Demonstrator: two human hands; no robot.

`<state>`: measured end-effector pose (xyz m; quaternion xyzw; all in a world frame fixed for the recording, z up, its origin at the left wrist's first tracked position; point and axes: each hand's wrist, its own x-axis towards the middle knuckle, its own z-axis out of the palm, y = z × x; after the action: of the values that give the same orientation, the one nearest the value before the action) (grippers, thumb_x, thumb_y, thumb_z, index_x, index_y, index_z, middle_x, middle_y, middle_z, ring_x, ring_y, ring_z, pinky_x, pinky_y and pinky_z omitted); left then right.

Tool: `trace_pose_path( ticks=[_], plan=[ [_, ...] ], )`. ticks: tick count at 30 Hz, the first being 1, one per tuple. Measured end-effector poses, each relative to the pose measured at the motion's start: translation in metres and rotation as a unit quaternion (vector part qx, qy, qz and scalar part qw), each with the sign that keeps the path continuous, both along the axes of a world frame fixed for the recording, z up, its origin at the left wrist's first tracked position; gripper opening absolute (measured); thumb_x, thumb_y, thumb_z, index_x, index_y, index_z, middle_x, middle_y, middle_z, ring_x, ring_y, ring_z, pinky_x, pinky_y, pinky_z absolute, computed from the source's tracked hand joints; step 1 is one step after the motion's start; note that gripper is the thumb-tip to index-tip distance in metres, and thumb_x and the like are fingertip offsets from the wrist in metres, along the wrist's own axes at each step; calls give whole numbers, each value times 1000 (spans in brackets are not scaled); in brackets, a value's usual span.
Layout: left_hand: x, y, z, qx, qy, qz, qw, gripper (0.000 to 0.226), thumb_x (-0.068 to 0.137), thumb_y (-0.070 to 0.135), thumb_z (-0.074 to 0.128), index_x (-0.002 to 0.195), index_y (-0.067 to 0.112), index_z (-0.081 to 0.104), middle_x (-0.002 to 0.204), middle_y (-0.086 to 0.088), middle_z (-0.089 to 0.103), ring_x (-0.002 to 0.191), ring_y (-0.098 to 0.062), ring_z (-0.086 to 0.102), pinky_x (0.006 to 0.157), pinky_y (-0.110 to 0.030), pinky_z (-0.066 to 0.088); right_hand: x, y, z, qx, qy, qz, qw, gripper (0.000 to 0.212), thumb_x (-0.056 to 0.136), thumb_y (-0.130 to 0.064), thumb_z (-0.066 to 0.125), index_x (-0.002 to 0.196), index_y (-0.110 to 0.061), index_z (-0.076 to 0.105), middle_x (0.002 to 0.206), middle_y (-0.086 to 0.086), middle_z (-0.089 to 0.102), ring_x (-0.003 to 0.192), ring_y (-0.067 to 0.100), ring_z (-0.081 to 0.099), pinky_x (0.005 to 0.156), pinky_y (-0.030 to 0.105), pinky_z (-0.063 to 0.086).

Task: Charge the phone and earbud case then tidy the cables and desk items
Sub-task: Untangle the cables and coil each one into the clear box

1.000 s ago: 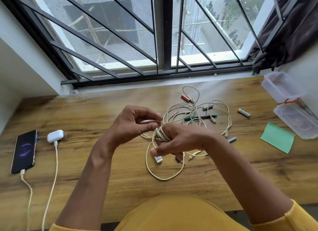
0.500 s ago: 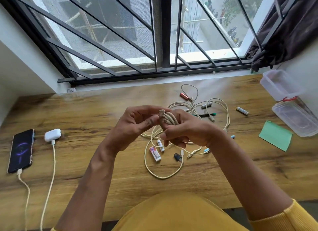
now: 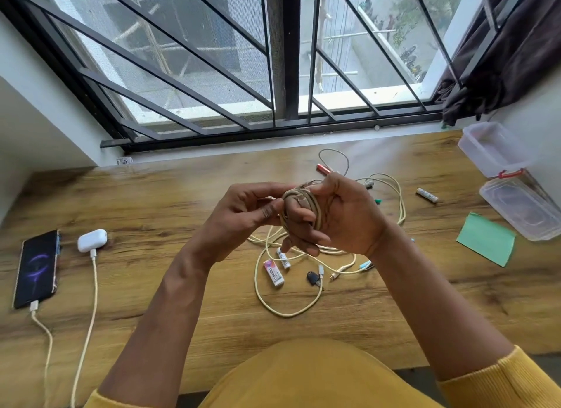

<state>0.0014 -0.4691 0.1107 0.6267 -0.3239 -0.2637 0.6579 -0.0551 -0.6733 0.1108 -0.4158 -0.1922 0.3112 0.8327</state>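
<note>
Barred window (image 3: 273, 73), dark curtain (image 3: 501, 58)

Daylight from the window (image 3: 273, 58) ahead — bright, diffuse. Pale glare on the desk (image 3: 394, 152) below the sill. Shadows soft, faint. Wide-angle bowing at frame edges — corners stretched. Slight overall softness; detail outside hazy.

Wooden desk (image 3: 127, 195); barred window (image 3: 273, 58)

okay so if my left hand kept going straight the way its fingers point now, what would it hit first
Most likely the coiled cable wound around your right hand. The left hand points rightward at it, fingertips already pinching the cable's end beside the coil.
</note>
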Motion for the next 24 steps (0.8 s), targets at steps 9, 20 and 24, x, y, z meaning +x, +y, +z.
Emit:
trace_pose_path(
  ticks=[9,20,24],
  plan=[
    [-1,2,-4,-2,7,81,997,30,102,1,61,127,9,75,109,-23,78,101,-38,78,83,-44,65,1,-8,-10,-3,55,-55,997,49,108,-28,27,111,6,63,93,19,72,92,29,70,104,49,47],
    [-11,-14,-20,91,-1,246,965,25,101,3,70,118,18,79,105,-6,82,99,-26,80,88,-52,65,1,13,-18,-53,169,-230,957,40,109,-34,45,101,-7,72,88,9,72,88,23,71,103,53,54],
    [-10,-12,-19,92,30,204,974,24,103,3,66,124,8,77,99,-12,82,93,-26,79,88,-49,65,0,15,-18,-97,161,-266,946,41,110,-36,43,88,-12,67,76,9,63,75,24,67,89,50,59]
  ],
)
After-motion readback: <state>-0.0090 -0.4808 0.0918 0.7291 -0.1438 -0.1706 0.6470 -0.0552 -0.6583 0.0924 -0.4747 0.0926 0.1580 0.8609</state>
